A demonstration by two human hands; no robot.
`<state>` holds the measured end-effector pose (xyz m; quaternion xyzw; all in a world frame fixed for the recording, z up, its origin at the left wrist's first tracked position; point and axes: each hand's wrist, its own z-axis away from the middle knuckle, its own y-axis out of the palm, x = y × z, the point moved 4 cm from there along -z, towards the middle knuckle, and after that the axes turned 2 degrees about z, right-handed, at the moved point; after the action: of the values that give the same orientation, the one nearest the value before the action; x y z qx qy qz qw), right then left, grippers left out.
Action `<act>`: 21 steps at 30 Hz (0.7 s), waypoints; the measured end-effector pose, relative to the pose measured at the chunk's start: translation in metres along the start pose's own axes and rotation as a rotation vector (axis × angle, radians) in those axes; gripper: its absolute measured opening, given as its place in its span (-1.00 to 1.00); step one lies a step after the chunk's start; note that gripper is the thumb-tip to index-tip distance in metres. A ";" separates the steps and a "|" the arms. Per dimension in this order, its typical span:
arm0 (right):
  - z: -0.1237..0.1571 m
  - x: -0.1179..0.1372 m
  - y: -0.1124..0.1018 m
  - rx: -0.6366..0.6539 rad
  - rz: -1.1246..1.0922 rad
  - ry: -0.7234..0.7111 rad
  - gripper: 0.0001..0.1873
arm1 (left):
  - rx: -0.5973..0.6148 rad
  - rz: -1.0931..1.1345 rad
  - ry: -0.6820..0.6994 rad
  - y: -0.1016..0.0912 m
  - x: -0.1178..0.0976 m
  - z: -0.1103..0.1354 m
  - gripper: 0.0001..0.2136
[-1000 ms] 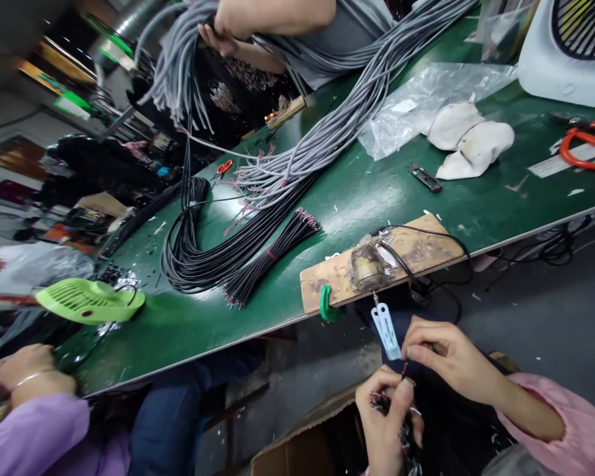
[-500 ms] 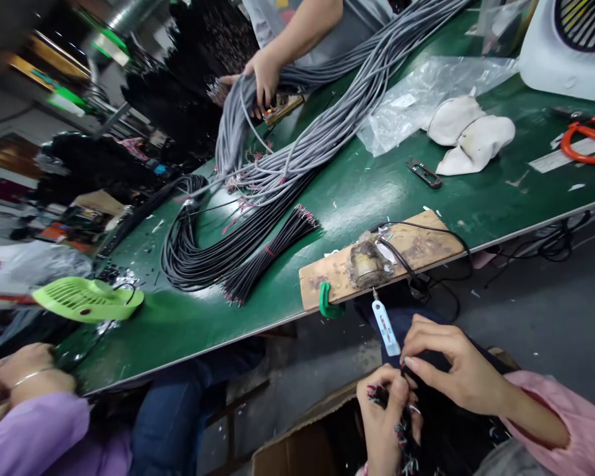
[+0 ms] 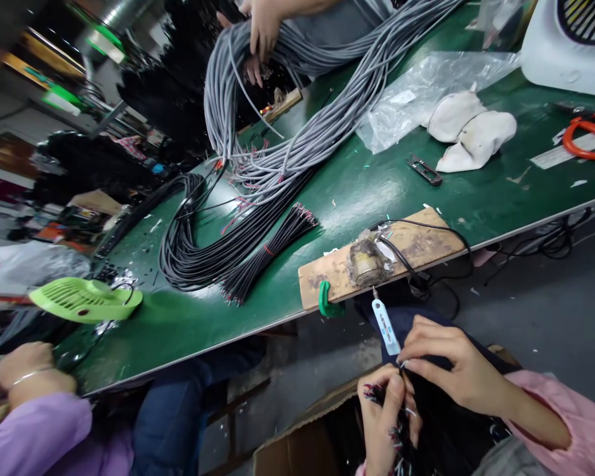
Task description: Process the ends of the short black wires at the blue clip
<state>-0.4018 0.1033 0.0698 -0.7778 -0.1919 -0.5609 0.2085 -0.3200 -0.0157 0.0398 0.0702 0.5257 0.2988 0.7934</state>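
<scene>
My left hand (image 3: pixel 383 413) is closed around a bunch of thin black cables (image 3: pixel 396 449) with red and white wire ends showing. Thumb and forefinger of my right hand (image 3: pixel 451 367) pinch the tip of one cable just above the left hand; the fingers hide most of that tip. Right by these fingertips is the lower end of a light blue plastic strip (image 3: pixel 385 330), shaped like a thermometer. Its upper end sits on the shaft of a small grimy motor (image 3: pixel 367 262), fixed to a wooden board (image 3: pixel 322 281) at the table edge.
A green clamp (image 3: pixel 327 301) grips the board on the green table (image 3: pixel 377 188). Black cables (image 3: pixel 203 264) and grey cables (image 3: pixel 322 132) lie beyond, with small snips (image 3: pixel 425 170), orange-handled scissors (image 3: pixel 588 135) and a fan (image 3: pixel 570 59). Co-workers' hands (image 3: pixel 265 30) are at the far side and left (image 3: pixel 30 373).
The co-worker across the table has raised the looped grey cables up and to the left. My hands have barely moved, with only a slight shift of the right fingertips.
</scene>
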 end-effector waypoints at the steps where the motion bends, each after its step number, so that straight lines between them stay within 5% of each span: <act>1: 0.000 0.000 0.000 -0.003 0.007 -0.007 -0.85 | 0.005 -0.007 -0.004 0.000 0.000 0.000 -0.62; 6: 0.000 0.000 0.003 0.001 -0.049 0.042 -0.81 | 0.010 0.000 0.003 0.001 0.001 0.000 -0.65; 13: 0.001 -0.018 0.023 0.196 -0.744 0.443 -0.67 | 0.049 -0.112 0.178 0.003 -0.016 -0.003 -0.75; 21: -0.053 -0.002 0.006 0.008 -0.510 0.368 -0.39 | -0.043 -0.313 0.400 0.003 -0.045 -0.001 -0.79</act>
<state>-0.4411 0.0692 0.0822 -0.5893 -0.3420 -0.7258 0.0952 -0.3340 -0.0377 0.0762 -0.0893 0.6703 0.1912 0.7115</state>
